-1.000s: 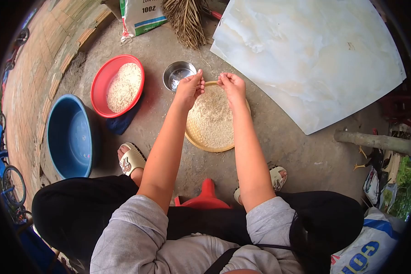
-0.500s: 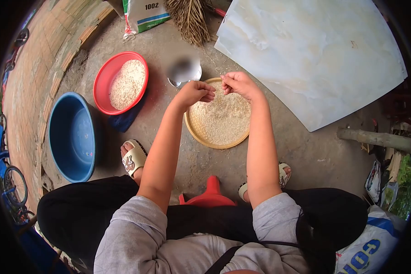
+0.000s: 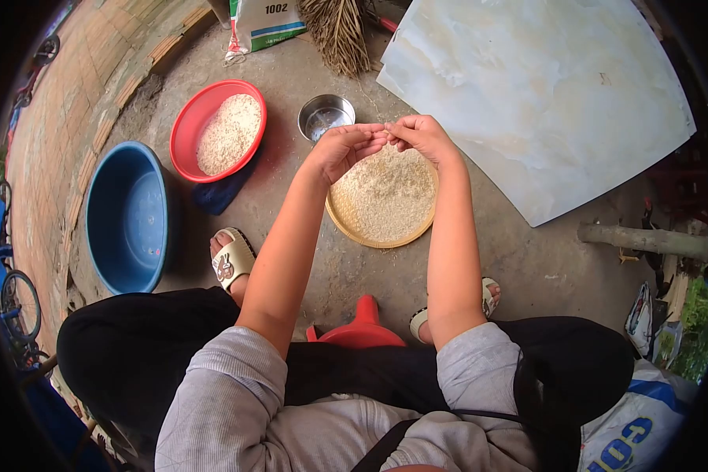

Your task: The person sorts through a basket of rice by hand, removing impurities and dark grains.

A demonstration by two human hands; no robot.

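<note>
My left hand (image 3: 343, 151) and my right hand (image 3: 422, 140) meet at the fingertips above the far part of a round, flat woven tray (image 3: 379, 243). Pale rice-like grains (image 3: 389, 197) are spread over the tray. The left palm is turned partly up, with its fingers curled and held together. My right thumb and fingers pinch close against the left fingertips. Whatever lies between them is too small to make out. Just beyond the left hand stands a metal bowl (image 3: 326, 112), its shiny inside showing.
A red basin (image 3: 179, 134) of pale grains or flakes sits left, beside a blue tub (image 3: 126, 216). A large pale sheet (image 3: 535, 102) covers the far right floor. Behind are a straw broom (image 3: 334, 35) and a printed sack (image 3: 263, 23). A red stool (image 3: 362, 330) is beneath me.
My hands have come together from slightly apart, and the fingertips now meet. The left palm has turned further upward. The view has shifted slightly.
</note>
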